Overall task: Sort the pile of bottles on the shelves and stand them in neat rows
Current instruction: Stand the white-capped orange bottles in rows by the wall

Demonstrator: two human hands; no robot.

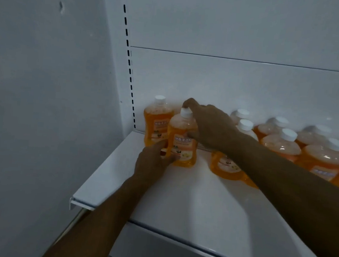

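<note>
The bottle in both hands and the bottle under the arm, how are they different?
The held bottle stands upright; the bottle under the arm lies on its side. The right hand and left hand grip the held bottle; neither hand grips the lying one. The held bottle's white cap shows; the lying bottle's is hidden. Both hold orange liquid.

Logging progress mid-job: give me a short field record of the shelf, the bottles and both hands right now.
shelf: white shelf, front bare
held bottle: orange bottle, upright, white cap
left hand: left hand holds its lower body
right hand: right hand grips near its cap
behind it: corner bottle, upright
lying: tipped bottle under the right forearm
right side: bottle group, upright
</note>
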